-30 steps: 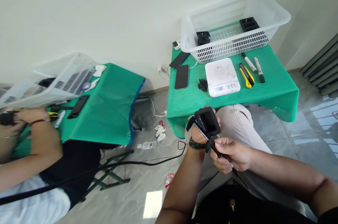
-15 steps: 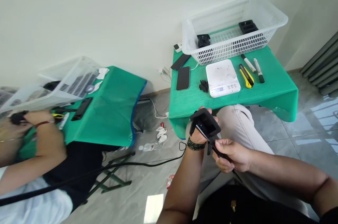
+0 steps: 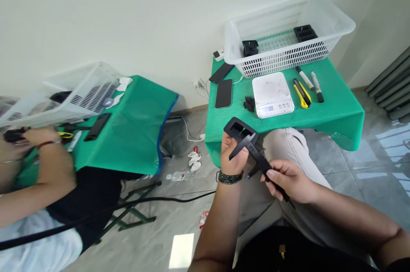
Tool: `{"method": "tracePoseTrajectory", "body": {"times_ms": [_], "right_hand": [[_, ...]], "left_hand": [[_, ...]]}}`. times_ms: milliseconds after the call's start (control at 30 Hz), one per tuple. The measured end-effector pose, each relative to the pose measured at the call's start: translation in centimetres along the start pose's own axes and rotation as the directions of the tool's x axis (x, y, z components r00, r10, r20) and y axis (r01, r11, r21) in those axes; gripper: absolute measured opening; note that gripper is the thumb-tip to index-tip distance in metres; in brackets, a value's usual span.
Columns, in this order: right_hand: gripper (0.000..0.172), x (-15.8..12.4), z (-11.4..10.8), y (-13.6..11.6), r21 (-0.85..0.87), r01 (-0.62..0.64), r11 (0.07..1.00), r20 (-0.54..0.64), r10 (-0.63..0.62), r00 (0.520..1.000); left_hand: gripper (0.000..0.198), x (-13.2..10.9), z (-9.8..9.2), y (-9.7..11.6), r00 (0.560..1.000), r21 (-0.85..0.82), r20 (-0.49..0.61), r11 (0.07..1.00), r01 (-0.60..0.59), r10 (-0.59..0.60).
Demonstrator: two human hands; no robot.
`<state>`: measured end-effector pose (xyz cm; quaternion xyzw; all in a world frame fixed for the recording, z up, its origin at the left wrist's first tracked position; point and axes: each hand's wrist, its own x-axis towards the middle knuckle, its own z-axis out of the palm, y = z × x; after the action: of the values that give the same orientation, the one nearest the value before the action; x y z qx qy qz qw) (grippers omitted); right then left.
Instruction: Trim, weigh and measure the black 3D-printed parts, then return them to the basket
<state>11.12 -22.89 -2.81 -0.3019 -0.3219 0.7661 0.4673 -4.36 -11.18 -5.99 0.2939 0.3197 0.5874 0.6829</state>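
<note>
My left hand point(image 3: 233, 152) is closed around a black hollow plastic part point(image 3: 238, 128), held above my lap in front of the green table point(image 3: 329, 112). My right hand point(image 3: 286, 178) grips a black caliper point(image 3: 261, 159), whose jaws meet the plastic part. On the table behind sit a white digital scale point(image 3: 272, 93), a small black piece point(image 3: 248, 103), a yellow utility knife point(image 3: 301, 93) and two markers point(image 3: 310, 80). A white basket point(image 3: 288, 35) at the back holds two black parts.
Two phones point(image 3: 223, 92) lie on the table's left side, with a power strip point(image 3: 218, 54) by the wall. To the left, another person's arm point(image 3: 41, 169) works at a second green table point(image 3: 134, 122) with a white basket point(image 3: 64, 97). Cables, crumpled paper and a bottle lie on the floor.
The black part has turned in my left hand, its open frame now facing up and further left. My right hand slid the caliper down and right along it.
</note>
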Motion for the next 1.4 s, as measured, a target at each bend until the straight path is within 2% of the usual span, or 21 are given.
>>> {"method": "tracePoseTrajectory", "body": {"times_ms": [100,200,433,667,867,1000,1133,1300,1400], "right_hand": [[0.035,-0.7,-0.3,-1.9,-0.259,0.107,0.96,-0.113,-0.141,0.984],[0.019,-1.1,-0.4,-2.8,-0.462,0.164,0.871,-0.115,-0.243,0.963],[0.045,-1.8,-1.4,-2.1,-0.706,0.222,0.673,-0.08,-0.387,0.919],[0.05,-1.6,-2.6,-2.2,-0.836,0.201,0.511,-0.082,-0.478,0.874],[0.051,-1.7,-2.6,-2.4,-0.824,0.18,0.537,-0.085,-0.431,0.898],[0.016,-1.5,-2.4,-2.5,-0.832,0.093,0.547,-0.174,-0.415,0.893],[0.026,-1.2,-2.3,-2.7,-0.834,0.054,0.549,-0.225,-0.428,0.875],[0.016,-1.4,-2.7,-2.4,-0.821,0.106,0.561,-0.162,-0.407,0.899],[0.03,-1.5,-3.0,-1.9,-0.807,0.145,0.573,-0.131,-0.414,0.901]], "left_hand": [[0.053,-0.3,0.5,1.6,0.993,-0.006,0.002,0.993,-0.12,0.12],[0.053,-1.1,1.1,2.3,0.991,0.023,0.023,0.991,-0.133,0.132],[0.042,-1.1,1.7,2.2,0.994,-0.012,-0.009,0.994,-0.106,0.106],[0.04,-1.4,1.3,2.1,0.995,0.0,0.048,0.996,-0.091,0.091],[0.04,-1.5,1.3,1.6,0.998,-0.015,-0.023,0.998,-0.058,0.058],[0.04,-2.0,1.6,1.2,1.0,0.003,-0.012,1.0,-0.026,0.026],[0.039,-2.7,2.4,0.8,1.0,-0.003,0.027,1.0,-0.015,0.015],[0.044,-2.4,2.8,1.0,0.998,-0.003,-0.013,0.998,-0.064,0.064],[0.044,-2.0,2.7,1.2,0.995,0.022,-0.017,0.995,-0.097,0.097]]}}
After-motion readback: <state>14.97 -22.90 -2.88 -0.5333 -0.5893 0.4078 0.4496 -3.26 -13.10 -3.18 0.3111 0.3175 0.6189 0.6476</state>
